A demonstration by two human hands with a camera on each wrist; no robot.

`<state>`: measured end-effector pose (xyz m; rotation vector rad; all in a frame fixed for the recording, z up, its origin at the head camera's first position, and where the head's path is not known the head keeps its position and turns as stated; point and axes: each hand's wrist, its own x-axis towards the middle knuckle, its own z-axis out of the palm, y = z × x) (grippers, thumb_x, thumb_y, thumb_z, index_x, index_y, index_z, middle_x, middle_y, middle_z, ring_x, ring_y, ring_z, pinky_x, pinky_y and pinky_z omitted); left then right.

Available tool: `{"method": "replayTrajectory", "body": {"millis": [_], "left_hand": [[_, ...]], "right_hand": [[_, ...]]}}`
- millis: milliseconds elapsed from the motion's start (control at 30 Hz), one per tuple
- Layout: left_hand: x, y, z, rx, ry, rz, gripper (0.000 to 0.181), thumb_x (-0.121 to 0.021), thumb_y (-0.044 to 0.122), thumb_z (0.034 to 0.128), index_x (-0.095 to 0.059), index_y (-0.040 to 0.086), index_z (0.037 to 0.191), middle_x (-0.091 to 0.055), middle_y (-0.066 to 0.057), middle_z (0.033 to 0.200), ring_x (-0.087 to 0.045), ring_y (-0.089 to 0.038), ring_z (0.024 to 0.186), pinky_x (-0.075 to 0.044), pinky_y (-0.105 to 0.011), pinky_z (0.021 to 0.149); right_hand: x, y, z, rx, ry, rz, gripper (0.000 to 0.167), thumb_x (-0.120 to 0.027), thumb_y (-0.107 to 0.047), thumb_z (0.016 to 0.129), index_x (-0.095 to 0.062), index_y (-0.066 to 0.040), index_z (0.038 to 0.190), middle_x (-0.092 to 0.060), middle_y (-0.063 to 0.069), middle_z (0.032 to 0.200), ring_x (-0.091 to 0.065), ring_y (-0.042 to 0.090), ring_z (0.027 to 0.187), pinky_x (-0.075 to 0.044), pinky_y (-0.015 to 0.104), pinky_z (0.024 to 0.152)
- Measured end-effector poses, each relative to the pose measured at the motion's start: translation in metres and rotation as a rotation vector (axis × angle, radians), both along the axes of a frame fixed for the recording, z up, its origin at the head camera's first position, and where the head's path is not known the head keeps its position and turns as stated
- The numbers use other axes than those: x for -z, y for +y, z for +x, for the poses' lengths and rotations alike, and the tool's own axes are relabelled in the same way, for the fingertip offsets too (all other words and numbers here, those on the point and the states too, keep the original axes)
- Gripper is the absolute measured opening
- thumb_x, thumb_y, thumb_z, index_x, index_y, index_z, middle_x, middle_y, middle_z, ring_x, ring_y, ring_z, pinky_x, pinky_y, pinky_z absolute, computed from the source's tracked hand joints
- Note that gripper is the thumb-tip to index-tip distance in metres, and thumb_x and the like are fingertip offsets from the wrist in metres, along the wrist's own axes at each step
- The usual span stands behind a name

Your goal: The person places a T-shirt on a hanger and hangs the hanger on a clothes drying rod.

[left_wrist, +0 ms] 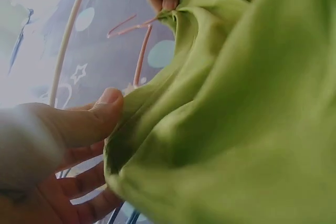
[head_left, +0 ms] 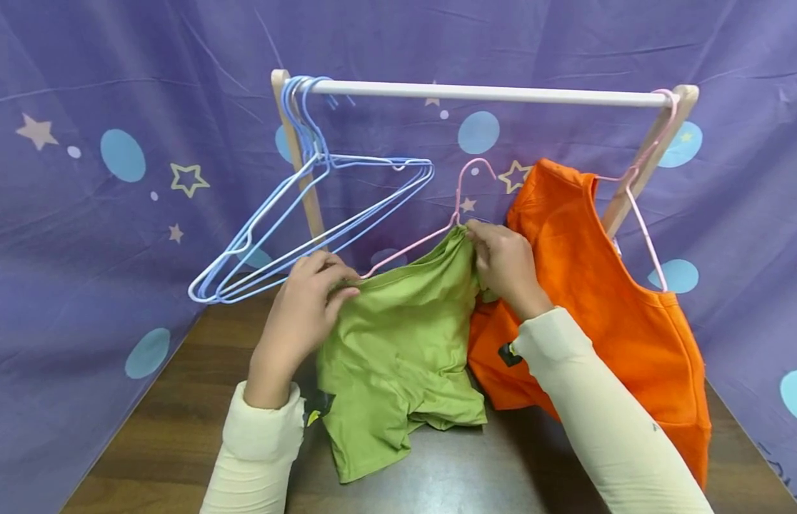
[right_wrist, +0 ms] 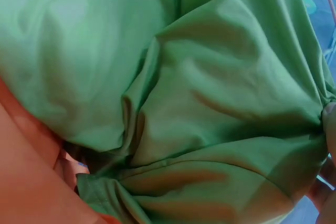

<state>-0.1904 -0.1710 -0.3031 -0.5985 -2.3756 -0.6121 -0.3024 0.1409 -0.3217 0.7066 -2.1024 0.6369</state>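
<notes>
Green shorts (head_left: 398, 343) hang between my two hands, their waist edge up and the legs lying down toward the table. My left hand (head_left: 308, 303) pinches the left end of the waist, thumb on the near side in the left wrist view. At the other end, my right hand (head_left: 504, 260) grips the gathered waist cloth. A pink hanger (head_left: 411, 248) sits at the waist, its hook sticking up free below the rod; its lower part is hidden by the cloth. Folds of the shorts (right_wrist: 205, 93) fill most of the right wrist view.
A rack with a white rod (head_left: 488, 93) stands behind. Several blue and white hangers (head_left: 270, 221) hang at its left end. An orange sleeveless top (head_left: 604, 314) hangs on another pink hanger (head_left: 645, 228) at the right, close beside my right hand. Below is a brown wooden table (head_left: 173, 421).
</notes>
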Motion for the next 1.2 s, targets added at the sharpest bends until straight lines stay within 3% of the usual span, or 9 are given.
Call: {"method": "replayTrajectory", "body": {"millis": [167, 300, 433, 567, 667, 833, 1200], "left_hand": [[-0.007, -0.008, 0.006, -0.046, 0.006, 0.049, 0.045, -0.088, 0.015, 0.0795, -0.068, 0.002, 0.118, -0.063, -0.011, 0.1, -0.058, -0.028, 0.089, -0.048, -0.045, 0.08], [-0.011, -0.014, 0.014, -0.092, -0.018, 0.039, 0.043, -0.091, 0.017, 0.0763, -0.068, 0.002, 0.108, -0.065, -0.011, 0.096, -0.061, -0.027, 0.083, -0.049, -0.044, 0.076], [-0.014, -0.014, 0.02, -0.097, -0.052, 0.032, 0.037, -0.09, 0.014, 0.0771, -0.068, 0.002, 0.104, -0.068, -0.011, 0.093, -0.064, -0.025, 0.077, -0.051, -0.043, 0.073], [-0.013, -0.009, 0.02, -0.087, -0.051, 0.025, 0.032, -0.086, 0.005, 0.0781, -0.068, 0.0, 0.104, -0.067, -0.012, 0.089, -0.063, -0.026, 0.075, -0.052, -0.044, 0.069], [-0.011, -0.005, 0.017, -0.093, -0.031, 0.004, 0.025, -0.077, -0.004, 0.0825, -0.07, -0.002, 0.107, -0.069, -0.015, 0.091, -0.067, -0.033, 0.08, -0.054, -0.049, 0.07], [-0.012, -0.004, 0.017, -0.067, 0.018, -0.034, 0.03, -0.062, -0.014, 0.0852, -0.072, -0.006, 0.112, -0.073, -0.022, 0.098, -0.072, -0.042, 0.087, -0.056, -0.055, 0.075], [-0.007, 0.0, 0.014, -0.078, 0.063, -0.047, 0.035, -0.062, -0.019, 0.0816, -0.074, -0.007, 0.112, -0.075, -0.021, 0.097, -0.074, -0.038, 0.086, -0.058, -0.051, 0.078]], "right_hand": [[-0.001, 0.004, -0.002, 0.011, 0.003, -0.049, 0.02, -0.063, -0.004, 0.098, -0.077, -0.005, 0.112, -0.076, 0.013, 0.104, -0.072, 0.033, 0.084, -0.055, 0.051, 0.075], [-0.001, 0.004, -0.003, 0.046, 0.0, -0.066, 0.019, -0.063, -0.012, 0.1, -0.077, -0.005, 0.112, -0.076, 0.013, 0.102, -0.072, 0.035, 0.081, -0.055, 0.054, 0.073], [-0.002, 0.004, -0.002, 0.081, -0.002, -0.079, 0.019, -0.064, -0.013, 0.101, -0.077, -0.005, 0.111, -0.076, 0.014, 0.102, -0.072, 0.038, 0.081, -0.055, 0.056, 0.073], [-0.002, 0.003, -0.002, 0.103, -0.001, -0.092, 0.019, -0.064, -0.014, 0.101, -0.077, -0.005, 0.111, -0.076, 0.015, 0.103, -0.073, 0.039, 0.085, -0.054, 0.057, 0.074], [-0.002, 0.002, -0.001, 0.111, 0.005, -0.096, 0.02, -0.064, -0.014, 0.1, -0.077, -0.004, 0.112, -0.076, 0.015, 0.103, -0.073, 0.04, 0.086, -0.054, 0.058, 0.075], [-0.002, 0.002, -0.001, 0.122, 0.017, -0.116, 0.018, -0.063, -0.015, 0.101, -0.077, -0.006, 0.11, -0.076, 0.014, 0.101, -0.073, 0.039, 0.084, -0.054, 0.057, 0.073], [0.001, -0.002, 0.004, 0.161, 0.047, -0.109, 0.017, -0.061, -0.013, 0.101, -0.076, -0.008, 0.106, -0.075, 0.015, 0.094, -0.071, 0.039, 0.079, -0.052, 0.057, 0.066]]}}
